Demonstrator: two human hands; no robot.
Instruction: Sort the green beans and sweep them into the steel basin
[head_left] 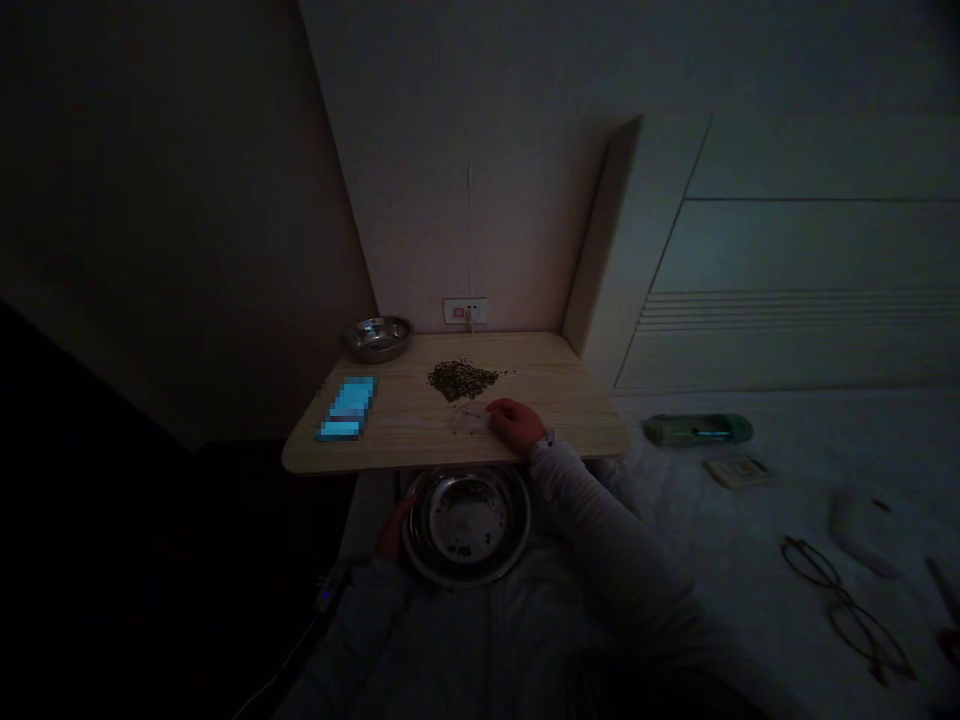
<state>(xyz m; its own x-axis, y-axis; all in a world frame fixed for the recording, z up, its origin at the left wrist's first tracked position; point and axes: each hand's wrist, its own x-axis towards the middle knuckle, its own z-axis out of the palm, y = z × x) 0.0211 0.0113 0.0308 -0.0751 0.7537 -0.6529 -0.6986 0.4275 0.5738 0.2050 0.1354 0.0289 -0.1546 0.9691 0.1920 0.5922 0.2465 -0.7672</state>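
Head: grains (459,380) on tabletop (547,372), dim wall (517,190)

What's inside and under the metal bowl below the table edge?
Small dark bits lie scattered inside the metal bowl, which the left hand holds at its side. The bowl covers whatever lies directly beneath it.

Table (405,445), pale wood grain, rounded corners: steel bowl (377,342) at the far left corner; phone (349,408) nearer the front edge; seeds (459,380) loosely heaped near the middle; clear sheet (468,419) just before them. Bed (825,430), right, white-covered: green bottle (697,430), small pack (736,471), glasses (844,598).
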